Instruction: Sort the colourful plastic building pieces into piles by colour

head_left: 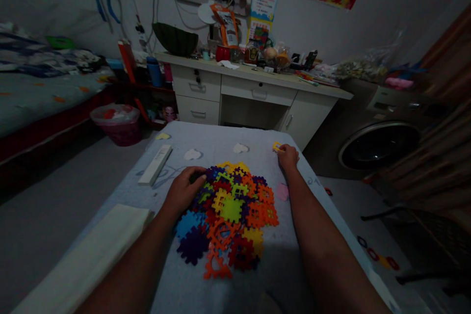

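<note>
A heap of notched plastic building tiles (231,208) in purple, orange, green, yellow, red and blue lies in the middle of the cloth-covered table (217,140). At the heap's left edge is my left hand (184,187), thumb and index finger apart, fingertips against the purple tiles; its other fingers are partly hidden. My right hand (289,157) is near the far right corner of the table, pinching a small yellow building tile (276,146) with an open middle. That tile is apart from the heap, close to the tabletop.
A long white box (155,165) lies at the table's left side, with a folded pale cloth (99,250) nearer me. Beyond stands a white desk (239,73) crowded with objects. A washing machine (371,127) is on the right, a lined pink bin (117,125) on the left.
</note>
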A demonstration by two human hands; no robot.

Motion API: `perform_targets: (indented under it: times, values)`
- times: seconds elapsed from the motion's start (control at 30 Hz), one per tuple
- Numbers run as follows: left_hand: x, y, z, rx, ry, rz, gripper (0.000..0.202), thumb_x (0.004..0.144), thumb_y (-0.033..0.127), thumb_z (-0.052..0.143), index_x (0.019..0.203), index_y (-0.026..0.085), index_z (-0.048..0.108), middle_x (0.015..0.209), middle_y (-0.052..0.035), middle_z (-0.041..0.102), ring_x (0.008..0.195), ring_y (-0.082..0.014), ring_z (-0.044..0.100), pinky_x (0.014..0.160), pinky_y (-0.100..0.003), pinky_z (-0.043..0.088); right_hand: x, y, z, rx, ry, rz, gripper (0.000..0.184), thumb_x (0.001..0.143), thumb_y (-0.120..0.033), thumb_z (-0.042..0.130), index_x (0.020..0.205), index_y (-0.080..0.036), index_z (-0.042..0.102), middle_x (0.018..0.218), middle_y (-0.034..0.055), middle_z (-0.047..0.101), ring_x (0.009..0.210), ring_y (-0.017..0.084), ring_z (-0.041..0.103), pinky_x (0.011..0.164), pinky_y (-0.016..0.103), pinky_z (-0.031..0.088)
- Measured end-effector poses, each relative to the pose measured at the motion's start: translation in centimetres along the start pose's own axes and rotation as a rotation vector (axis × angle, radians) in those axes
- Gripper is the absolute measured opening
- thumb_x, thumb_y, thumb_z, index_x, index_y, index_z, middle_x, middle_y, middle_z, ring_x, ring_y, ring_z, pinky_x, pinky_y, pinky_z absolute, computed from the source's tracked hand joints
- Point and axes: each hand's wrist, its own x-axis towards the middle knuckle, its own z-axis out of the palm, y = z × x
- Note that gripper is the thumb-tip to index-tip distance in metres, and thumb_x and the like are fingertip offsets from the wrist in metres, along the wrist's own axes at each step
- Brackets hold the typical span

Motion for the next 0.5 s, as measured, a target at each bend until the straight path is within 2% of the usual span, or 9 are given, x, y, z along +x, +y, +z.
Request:
perform_targets:
  times: [0.17,0.3,0.5]
  values:
    - [0.0,0.0,0.0,0.011,0.011,0.012,0.038,0.08,0.049,0.058,0.103,0.02,0.068,0.108,-0.0077,0.07,0.103,-0.0272,0.063,0.099,-0.045,0.046,1.4,-0.3,0.6,-0.062,0.007,0.055,0.028,0.087,-0.026,0.057,0.111,-0.024,0.071,0.118,0.0108,0.062,0.112,0.027,0.053,0.095,0.042,0.04]
    - [0.1,0.0,0.1,0.002,0.023,0.018,0.038,0.079,0.049,0.058,0.102,0.02,0.068,0.106,-0.0073,0.069,0.102,-0.0271,0.064,0.098,-0.044,0.047,1.1,0.0,1.4,-0.147,-0.052,0.018,0.03,0.09,-0.028,0.055,0.115,-0.025,0.072,0.123,0.0121,0.061,0.115,0.031,0.051,0.096,0.046,0.039]
    - [0.2,-0.3,0.1,0.003,0.023,0.026,0.038,0.08,0.049,0.058,0.103,0.02,0.068,0.107,-0.0076,0.069,0.103,-0.0273,0.064,0.097,-0.044,0.047,1.1,0.4,1.5,-0.126,-0.031,0.003,0.031,0.089,-0.021,0.051,0.111,-0.025,0.073,0.119,0.0116,0.063,0.113,0.03,0.052,0.094,0.046,0.04]
